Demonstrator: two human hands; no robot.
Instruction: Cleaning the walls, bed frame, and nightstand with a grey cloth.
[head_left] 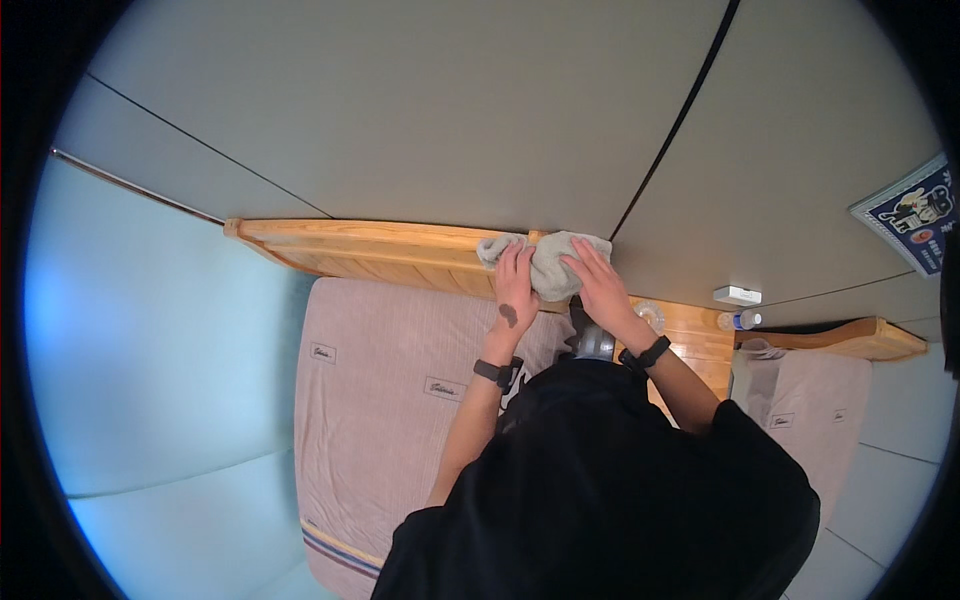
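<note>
A light grey cloth [552, 271] lies bunched over the top rail at the right end of a wooden headboard [380, 238]. My left hand [514, 284] grips its left part, with the fingers reaching over the rail. On the cloth's right part, my right hand [603, 294] has its fingers closed over the fabric. Both thumbs are hard to make out. Dark bands circle both wrists.
A bed with a pink striped sheet [380, 350] stands below the headboard. Right of me, a wooden bedside top [700, 335] carries a clear glass dish [650, 316] and a plastic bottle [745, 320]. A second bed [830, 380] stands farther right. Grey panels rise behind.
</note>
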